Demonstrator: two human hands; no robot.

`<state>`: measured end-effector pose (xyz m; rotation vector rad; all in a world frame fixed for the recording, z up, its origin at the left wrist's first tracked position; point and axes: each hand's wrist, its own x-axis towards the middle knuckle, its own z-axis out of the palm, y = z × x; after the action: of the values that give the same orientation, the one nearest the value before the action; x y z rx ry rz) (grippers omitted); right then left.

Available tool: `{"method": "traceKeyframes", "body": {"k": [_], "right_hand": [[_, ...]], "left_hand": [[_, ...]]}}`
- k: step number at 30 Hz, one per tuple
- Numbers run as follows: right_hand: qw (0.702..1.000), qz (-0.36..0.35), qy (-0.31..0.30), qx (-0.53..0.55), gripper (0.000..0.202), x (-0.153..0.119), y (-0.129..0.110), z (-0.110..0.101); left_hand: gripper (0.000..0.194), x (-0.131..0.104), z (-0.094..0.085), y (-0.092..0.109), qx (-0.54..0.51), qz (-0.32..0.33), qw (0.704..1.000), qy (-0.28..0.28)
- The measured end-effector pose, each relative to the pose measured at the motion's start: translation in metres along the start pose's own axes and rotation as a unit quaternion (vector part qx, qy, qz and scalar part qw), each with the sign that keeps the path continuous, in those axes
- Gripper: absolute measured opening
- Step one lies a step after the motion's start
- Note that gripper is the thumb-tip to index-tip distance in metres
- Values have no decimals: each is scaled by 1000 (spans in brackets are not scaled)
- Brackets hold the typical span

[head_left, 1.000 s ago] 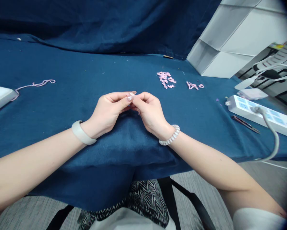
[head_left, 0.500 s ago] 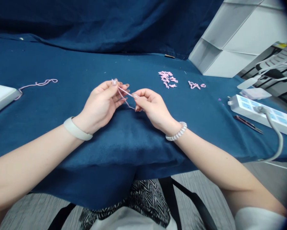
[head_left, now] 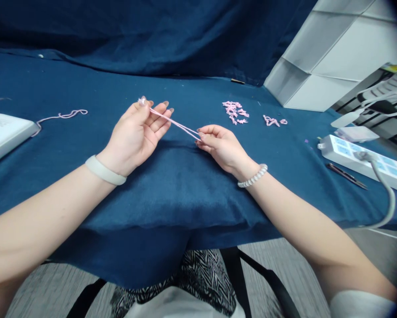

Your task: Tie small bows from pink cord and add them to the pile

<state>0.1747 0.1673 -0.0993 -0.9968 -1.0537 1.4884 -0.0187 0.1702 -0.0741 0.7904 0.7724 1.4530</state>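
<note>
A pink yarn strand (head_left: 177, 124) runs doubled and taut between my two hands. My left hand (head_left: 137, 128) pinches its upper end between thumb and index finger, where a whitish-pink tuft sticks out; the other fingers are loosely extended. My right hand (head_left: 220, 145) grips the lower end between thumb and fingertips. Beyond my right hand, several small knotted pink yarn pieces (head_left: 233, 110) lie in a cluster on the blue cloth. A smaller group of yarn pieces (head_left: 274, 120) rests to the right of it.
At left, a white box-like device (head_left: 9, 134) has a loose pink yarn length (head_left: 64, 115) beside it. On the right lie a power strip (head_left: 360, 161) with a grey cable (head_left: 386, 190) and dark thread snips (head_left: 346, 176). White storage boxes (head_left: 321, 84) stand at back right.
My hands have moved apart, the left up and to the left, the right slightly rightward. The yarn between them, slack and looped before, is now longer and straight.
</note>
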Motion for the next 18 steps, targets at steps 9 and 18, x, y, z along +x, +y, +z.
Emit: {"method": "traceKeyframes", "body": {"k": [9, 18], "right_hand": [[942, -122, -78, -302, 8, -9, -3, -6], [732, -343, -160, -566, 20, -15, -2, -7]], "left_hand": [[13, 1, -2, 9, 6, 17, 1000, 17], [17, 0, 0, 8, 11, 8, 1000, 8]]}}
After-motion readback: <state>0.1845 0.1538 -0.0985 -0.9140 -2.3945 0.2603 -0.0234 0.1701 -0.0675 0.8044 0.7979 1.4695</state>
